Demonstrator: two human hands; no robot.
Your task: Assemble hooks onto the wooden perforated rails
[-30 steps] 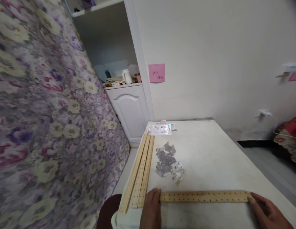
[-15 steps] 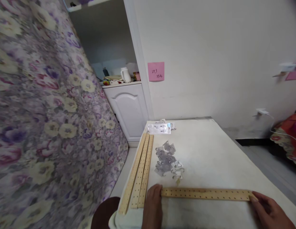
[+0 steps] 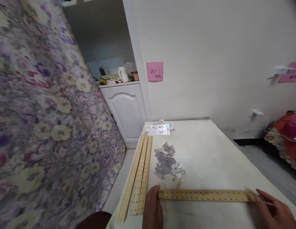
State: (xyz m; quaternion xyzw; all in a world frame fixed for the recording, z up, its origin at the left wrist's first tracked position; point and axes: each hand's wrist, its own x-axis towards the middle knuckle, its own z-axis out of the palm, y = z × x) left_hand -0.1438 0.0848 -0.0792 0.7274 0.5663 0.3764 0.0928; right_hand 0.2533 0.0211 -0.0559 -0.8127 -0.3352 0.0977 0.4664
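A wooden strip with rows of small holes (image 3: 206, 195) lies crosswise near the front of the table. My left hand (image 3: 152, 208) has its fingers closed round the strip's left end. At the opposite end, my right hand (image 3: 273, 208) holds the tip between thumb and fingers, slightly blurred. Beyond the strip is a loose pile of clear hooks (image 3: 165, 160) with metal parts. Some whiter hooks (image 3: 178, 171) sit at the pile's near right side.
Three more perforated wooden strips (image 3: 140, 175) lie lengthwise along the table's left edge. A clear plastic package (image 3: 157, 129) rests at the far left corner. A floral curtain (image 3: 54, 127) hangs at left, and a dark brown round seat (image 3: 95, 221) stands below the table's near left corner.
The strip has shifted slightly left relative to the view, together with my left hand. My right hand's fingers have slid outward to the strip's very end. The view has turned slightly.
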